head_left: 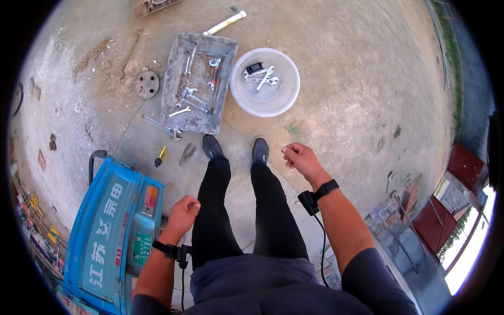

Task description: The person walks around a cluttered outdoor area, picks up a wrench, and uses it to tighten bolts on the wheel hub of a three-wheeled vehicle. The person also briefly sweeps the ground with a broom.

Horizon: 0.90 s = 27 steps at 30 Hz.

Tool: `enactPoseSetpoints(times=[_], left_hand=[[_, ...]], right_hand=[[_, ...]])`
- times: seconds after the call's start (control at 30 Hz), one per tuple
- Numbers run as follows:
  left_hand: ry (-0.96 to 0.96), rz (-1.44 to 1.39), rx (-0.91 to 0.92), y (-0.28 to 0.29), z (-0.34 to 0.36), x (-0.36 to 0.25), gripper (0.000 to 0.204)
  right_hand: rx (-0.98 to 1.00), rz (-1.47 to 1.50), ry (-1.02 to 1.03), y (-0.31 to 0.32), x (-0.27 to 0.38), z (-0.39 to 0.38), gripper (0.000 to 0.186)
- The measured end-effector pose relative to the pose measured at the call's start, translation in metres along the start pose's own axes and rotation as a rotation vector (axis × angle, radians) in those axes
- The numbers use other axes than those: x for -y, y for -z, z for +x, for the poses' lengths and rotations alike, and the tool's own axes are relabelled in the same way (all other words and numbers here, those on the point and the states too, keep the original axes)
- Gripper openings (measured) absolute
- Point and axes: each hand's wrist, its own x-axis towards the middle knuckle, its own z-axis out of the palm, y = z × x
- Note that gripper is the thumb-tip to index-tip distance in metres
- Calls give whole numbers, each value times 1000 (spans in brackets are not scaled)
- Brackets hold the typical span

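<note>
My right hand [301, 161] hangs in front of my right leg, fingers curled and nothing visible in them. My left hand [183, 213] is closed beside my left leg; whatever it holds, if anything, is hidden. Ahead of my feet, a worn grey rectangular tray [227, 55] holds several wrenches [179, 112] and a red-handled tool [211, 84]. Right of it, a translucent round basin [287, 88] holds several wrenches [262, 82] and a small black object [254, 67]. An adjustable wrench [175, 133], pliers [187, 154] and a yellow-and-black tool [159, 159] lie on the ground by the tray.
A blue vehicle [92, 210] stands at lower left. A round metal plate [147, 84] lies left of the tray, a white pipe [224, 23] beyond it. Rusty sheet metal [437, 227] and scrap sit at right. Concrete ground [362, 84] surrounds these.
</note>
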Motion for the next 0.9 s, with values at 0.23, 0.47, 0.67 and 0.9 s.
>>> enactPoseSetpoints(times=[0.23,0.47,0.67,0.9], left_hand=[[-195,216,-44,24,25,0,19],[-361,308,-63,-6,58,-7,23],[-265,258,-137,0,86,-25,21],[-183,291,-172,-1,113,-47,22]], right_hand=[[-27,-33,12,-21,27,53,24],[-31,-178,-1,-20,31,182,38],[-96,-343,151,-18,-7,319,46],[-37,-625,70,-23,-28,411,56]])
